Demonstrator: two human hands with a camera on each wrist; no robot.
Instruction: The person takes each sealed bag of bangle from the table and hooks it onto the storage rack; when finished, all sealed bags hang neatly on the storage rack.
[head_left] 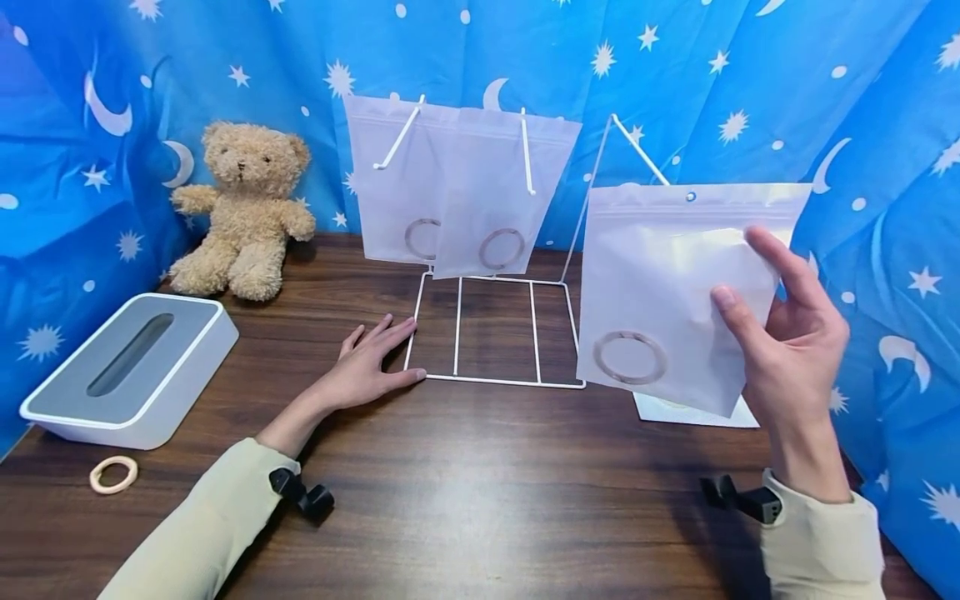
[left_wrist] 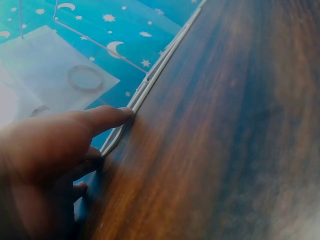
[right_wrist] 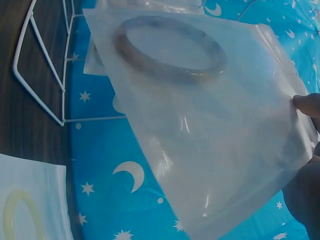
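My right hand [head_left: 795,350] holds a frosted zip bag [head_left: 660,267] by its right side, thumb in front. A brownish bangle [right_wrist: 207,75] lies inside at the bag's lower end. The bag's hanging hole is close to the right arm [head_left: 637,148] of a white wire rack [head_left: 502,382], whose end is hidden behind the bag. With fingers spread, my left hand [head_left: 367,367] rests at the rack base's front left corner; the left wrist view has the thumb [left_wrist: 112,117] along the front bar.
Two similar bags [head_left: 397,183] with bangles hang from the rack's other arms. Another bag [right_wrist: 55,195], with a yellow bangle, lies under the held one. Left are a teddy bear [head_left: 243,208], a grey-topped tissue box [head_left: 187,383] and a wooden ring [head_left: 95,481]. Blue curtains enclose the table.
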